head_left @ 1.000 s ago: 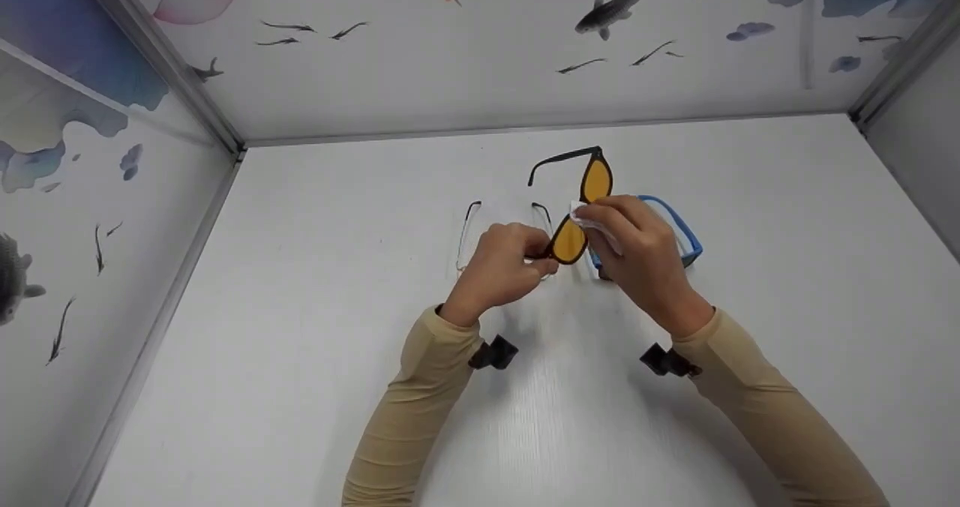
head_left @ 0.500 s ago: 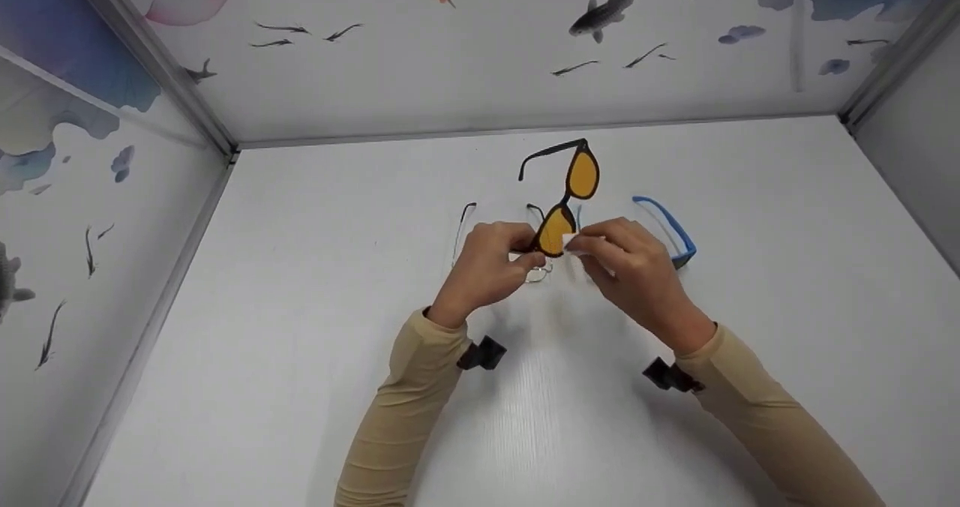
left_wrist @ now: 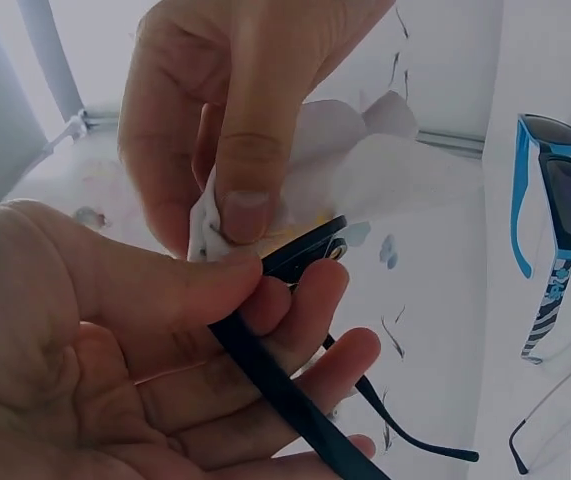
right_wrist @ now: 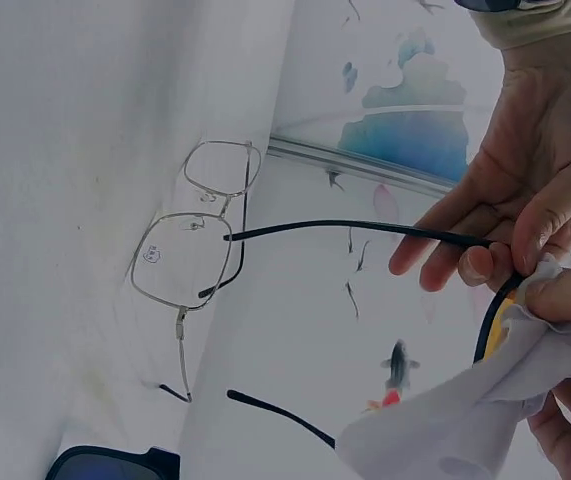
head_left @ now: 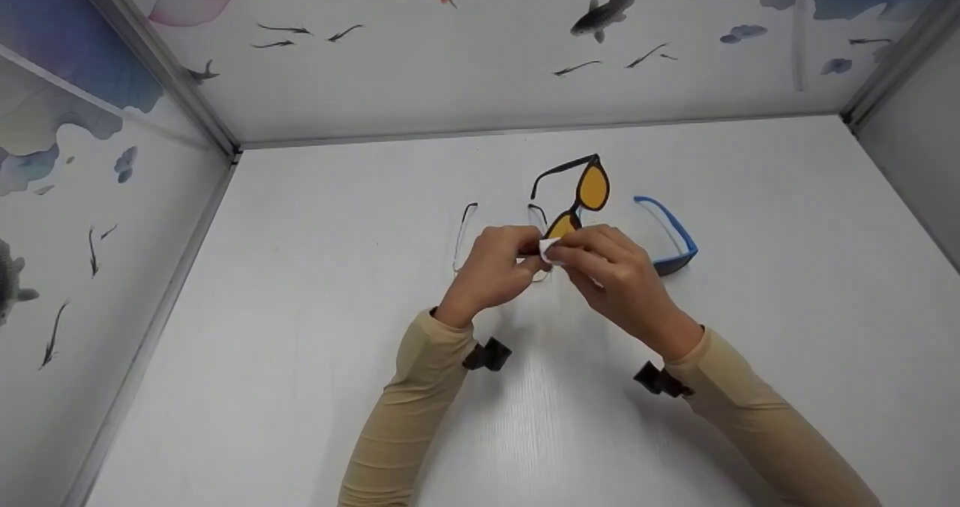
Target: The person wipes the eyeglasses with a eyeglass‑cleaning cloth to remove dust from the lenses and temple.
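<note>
Black-framed glasses with orange lenses (head_left: 593,188) are held off the table, tilted, one lens up and away. My left hand (head_left: 491,267) pinches them at the near corner by the hinge; in the left wrist view the black temple arm (left_wrist: 275,395) runs across its fingers. My right hand (head_left: 619,271) grips a white cloth (right_wrist: 455,415) between thumb and fingers. That cloth covers part of the near lens and frame, right at my left thumb and fingertips. Most of the cloth hangs loose in the right wrist view, hiding much of the glasses there.
Thin metal-framed clear glasses (right_wrist: 180,262) lie on the table under my left hand. To the right, blue-armed sunglasses with dark lenses (head_left: 676,262) rest on the white table (head_left: 300,304). Panels printed with fish (head_left: 611,12) enclose the back and sides.
My right hand has moved left and nearer with the cloth, from the lens to the frame's corner beside my left fingers. The glasses have shifted slightly; my left hand keeps its hold.
</note>
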A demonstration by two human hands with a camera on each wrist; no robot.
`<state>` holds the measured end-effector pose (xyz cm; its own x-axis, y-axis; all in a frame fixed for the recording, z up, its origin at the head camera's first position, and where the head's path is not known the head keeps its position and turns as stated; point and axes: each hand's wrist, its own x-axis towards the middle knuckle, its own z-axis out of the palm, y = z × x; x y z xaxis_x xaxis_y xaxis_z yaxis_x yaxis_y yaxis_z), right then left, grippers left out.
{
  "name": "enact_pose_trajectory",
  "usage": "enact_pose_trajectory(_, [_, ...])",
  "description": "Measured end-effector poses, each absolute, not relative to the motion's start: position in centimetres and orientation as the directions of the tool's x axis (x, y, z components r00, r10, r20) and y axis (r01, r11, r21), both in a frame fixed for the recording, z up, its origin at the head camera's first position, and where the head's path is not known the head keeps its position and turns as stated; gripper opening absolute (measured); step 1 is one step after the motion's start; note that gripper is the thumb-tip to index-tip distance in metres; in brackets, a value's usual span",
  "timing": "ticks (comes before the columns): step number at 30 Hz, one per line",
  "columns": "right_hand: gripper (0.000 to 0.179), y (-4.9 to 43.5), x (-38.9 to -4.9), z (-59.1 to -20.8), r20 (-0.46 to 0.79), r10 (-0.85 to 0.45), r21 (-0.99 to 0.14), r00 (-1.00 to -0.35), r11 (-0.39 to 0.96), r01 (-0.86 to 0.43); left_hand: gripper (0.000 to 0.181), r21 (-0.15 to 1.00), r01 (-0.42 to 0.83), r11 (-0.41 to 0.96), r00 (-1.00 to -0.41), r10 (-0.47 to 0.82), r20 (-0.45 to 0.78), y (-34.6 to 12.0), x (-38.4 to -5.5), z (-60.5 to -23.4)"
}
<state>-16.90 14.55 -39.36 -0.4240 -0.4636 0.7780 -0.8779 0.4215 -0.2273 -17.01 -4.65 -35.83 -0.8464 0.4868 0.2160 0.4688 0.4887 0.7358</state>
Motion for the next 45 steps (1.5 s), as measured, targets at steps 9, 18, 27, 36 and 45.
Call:
enact_pose_trajectory(9, [0.025, 16.8, -17.1, -40.0, 0.740, -0.410, -0.241, -0.533, 0.578, -0.780, 0.007, 0.788, 0.413, 0.457, -0.854, 0.494, 0.161, -5.7, -16.9, -35.5])
enact_pose_trajectory(18, [0.029, 18.8, -17.2, -40.3, 0.718, -0.275, -0.392, -0.639, 0.599, -0.698, 0.007, 0.809, 0.408, 0.424, -0.843, 0.515, 0.155, -6.7, -16.8, -35.7])
enact_pose_trajectory(27, [0.025, 19.5, -18.1, -39.5, 0.696, -0.230, -0.437, -0.680, 0.616, -0.655, 0.006, 0.792, 0.423, 0.440, -0.832, 0.534, 0.149, -7.0, -16.4, -35.6])
enact_pose_trajectory(36, [0.019, 18.8, -19.4, -37.8, 0.693, -0.226, -0.428, -0.685, 0.635, -0.643, 0.005, 0.748, 0.470, 0.469, -0.796, 0.591, 0.129, -6.3, -16.0, -35.7])
enact_pose_trajectory(45, [0.023, 17.7, -19.4, -37.9, 0.676, -0.373, -0.350, -0.635, 0.596, -0.722, 0.004, 0.720, 0.491, 0.490, -0.797, 0.586, 0.144, -6.2, -16.1, -35.8])
